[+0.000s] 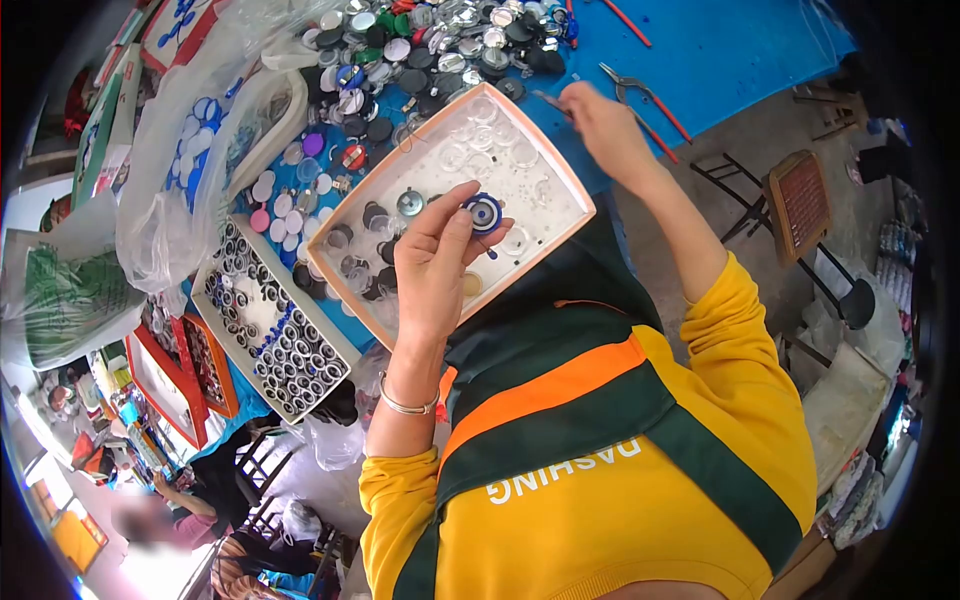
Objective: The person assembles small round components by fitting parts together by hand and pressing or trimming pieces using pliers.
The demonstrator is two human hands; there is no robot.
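Observation:
My left hand, with a metal bangle on its wrist, pinches a round blue part with a dark ringed centre. It is above an open cardboard box holding clear round pieces, dark discs and a silvery disc. To the upper right, beyond the box edge, my right hand is closed on a thin metal tool, mostly hidden by the fingers. Pliers with red handles lie beside it on the blue table cover.
Loose round parts are heaped behind the box. On the left stand a long tray of ring-shaped parts, plastic bags and red-orange boxes. A wooden stool is at right. Another person is at lower left.

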